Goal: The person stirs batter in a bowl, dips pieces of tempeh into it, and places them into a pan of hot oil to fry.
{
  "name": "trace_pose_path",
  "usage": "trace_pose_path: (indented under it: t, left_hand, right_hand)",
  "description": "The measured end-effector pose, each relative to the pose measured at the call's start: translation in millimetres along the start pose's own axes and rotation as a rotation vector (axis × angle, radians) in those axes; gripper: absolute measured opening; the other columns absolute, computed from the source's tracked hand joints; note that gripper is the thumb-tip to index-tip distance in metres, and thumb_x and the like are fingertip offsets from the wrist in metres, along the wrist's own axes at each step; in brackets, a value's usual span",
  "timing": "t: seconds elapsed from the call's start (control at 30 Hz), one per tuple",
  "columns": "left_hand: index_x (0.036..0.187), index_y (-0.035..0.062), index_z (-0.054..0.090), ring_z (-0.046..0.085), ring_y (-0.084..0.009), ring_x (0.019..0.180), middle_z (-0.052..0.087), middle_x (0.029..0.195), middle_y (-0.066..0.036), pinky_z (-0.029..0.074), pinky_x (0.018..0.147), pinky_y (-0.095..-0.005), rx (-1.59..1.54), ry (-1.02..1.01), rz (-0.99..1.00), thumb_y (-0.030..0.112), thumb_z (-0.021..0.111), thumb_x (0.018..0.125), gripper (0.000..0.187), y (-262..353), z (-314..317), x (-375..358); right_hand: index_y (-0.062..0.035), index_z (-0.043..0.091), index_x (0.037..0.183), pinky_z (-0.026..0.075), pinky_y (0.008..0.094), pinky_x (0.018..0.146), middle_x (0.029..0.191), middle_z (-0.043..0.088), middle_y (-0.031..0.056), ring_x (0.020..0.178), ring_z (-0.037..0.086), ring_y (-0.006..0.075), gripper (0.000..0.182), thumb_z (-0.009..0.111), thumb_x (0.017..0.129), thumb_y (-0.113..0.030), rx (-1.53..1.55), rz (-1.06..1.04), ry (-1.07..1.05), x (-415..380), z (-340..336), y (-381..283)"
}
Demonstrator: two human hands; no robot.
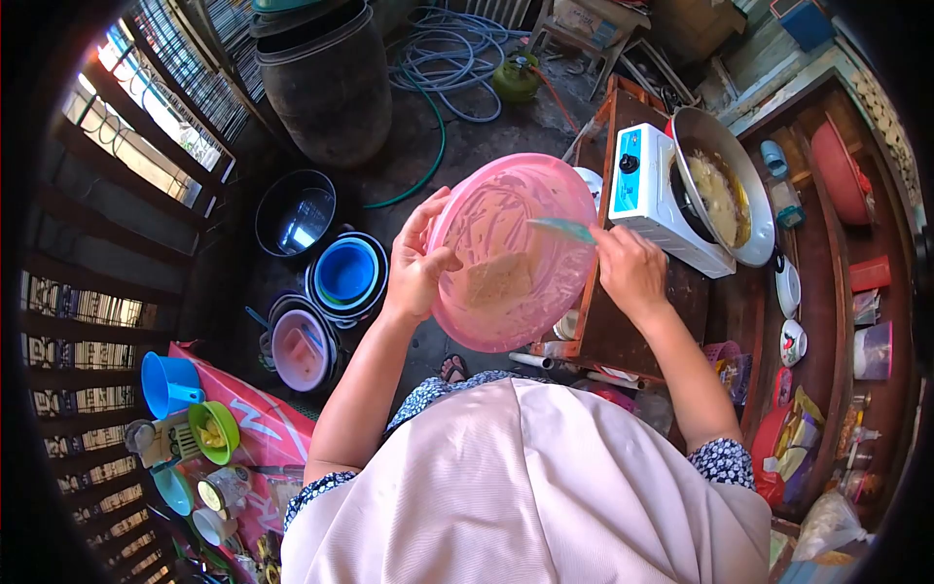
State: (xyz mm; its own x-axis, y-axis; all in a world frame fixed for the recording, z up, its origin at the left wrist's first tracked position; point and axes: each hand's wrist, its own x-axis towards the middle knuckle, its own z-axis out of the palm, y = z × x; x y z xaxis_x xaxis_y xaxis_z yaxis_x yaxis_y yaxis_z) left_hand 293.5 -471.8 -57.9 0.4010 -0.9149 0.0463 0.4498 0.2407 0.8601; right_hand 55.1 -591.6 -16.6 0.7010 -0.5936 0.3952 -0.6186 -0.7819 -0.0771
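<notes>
My left hand grips the rim of a pink plastic basin on its left side, thumb on the inner face. The basin is held up in front of me, tilted so that its inside shows. Pale batter pools in its lower part, and thin streaks smear the walls. In my right hand, fingers closed round the handle, is a teal plastic spoon that reaches over the basin's right rim. Its narrow end overlaps the smeared inner wall.
To the right, a white stove carries a wide pan with pale food frying in oil. Stacked tubs and a black basin stand on the floor at left. Behind them are a dark barrel, a coiled hose and a green gas cylinder.
</notes>
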Motion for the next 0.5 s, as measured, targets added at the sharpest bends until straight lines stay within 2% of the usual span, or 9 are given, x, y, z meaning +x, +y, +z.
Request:
trace_pose_path:
  t: [0.1,0.17,0.2,0.23,0.33,0.5]
  left_hand:
    - [0.111,0.0048,0.057,0.041,-0.0257,0.122,0.031,0.139,-0.015,0.035,0.097,-0.0326,0.012,0.006,-0.018,-0.005,0.051,0.048,0.063,-4.5,1.6,-1.9]
    - [0.110,0.0044,0.057,0.042,-0.0259,0.121,0.031,0.140,-0.015,0.036,0.097,-0.0326,-0.053,0.030,-0.027,-0.005,0.050,0.048,0.063,-8.3,-1.3,-3.6]
    - [0.110,0.0044,0.057,0.042,-0.0259,0.121,0.031,0.140,-0.015,0.036,0.097,-0.0326,-0.054,0.036,-0.029,-0.005,0.050,0.048,0.063,-8.1,-1.9,-4.9]
    - [0.110,0.0042,0.057,0.042,-0.0258,0.121,0.030,0.140,-0.015,0.036,0.097,-0.0326,-0.049,0.030,-0.041,-0.005,0.050,0.048,0.063,-7.3,-2.6,-6.3]
    - [0.109,0.0039,0.057,0.042,-0.0257,0.121,0.030,0.140,-0.016,0.037,0.096,-0.0327,-0.044,0.034,-0.053,-0.005,0.050,0.048,0.062,-9.8,-4.0,-9.0]
    - [0.109,0.0037,0.057,0.042,-0.0265,0.121,0.031,0.139,-0.015,0.036,0.097,-0.0333,-0.023,0.045,-0.051,-0.003,0.050,0.049,0.061,-18.3,-2.4,-12.9]
  right_hand:
    - [-0.0085,0.065,0.086,0.048,0.0397,0.059,0.073,0.058,0.0089,0.067,0.059,0.0272,0.016,0.055,0.074,-0.005,-0.078,-0.044,-0.095,-5.2,12.2,7.4]
    - [-0.0076,0.064,0.083,0.048,0.0396,0.062,0.071,0.056,0.0099,0.067,0.059,0.0279,0.014,0.055,0.072,-0.005,0.036,-0.042,-0.177,-15.2,20.2,1.7]
    - [-0.0078,0.065,0.087,0.048,0.0415,0.067,0.077,0.060,0.0124,0.074,0.061,0.0307,0.017,0.056,0.073,-0.008,0.104,0.064,-0.285,-19.3,24.7,-1.0]
    - [-0.0078,0.065,0.087,0.048,0.0415,0.067,0.077,0.060,0.0124,0.074,0.061,0.0307,0.017,0.056,0.073,-0.008,0.107,0.061,-0.290,-22.4,27.2,-3.9]
    - [-0.0111,0.065,0.100,0.047,0.0414,0.079,0.095,0.063,0.0168,0.091,0.059,0.0343,0.027,0.058,0.074,-0.015,0.320,0.274,-0.606,-23.5,29.6,-16.1]
    - [-0.0091,0.065,0.100,0.047,0.0381,0.077,0.092,0.064,0.0171,0.087,0.061,0.0330,0.028,0.061,0.073,-0.017,0.506,0.376,-0.733,-28.4,38.5,-27.3]
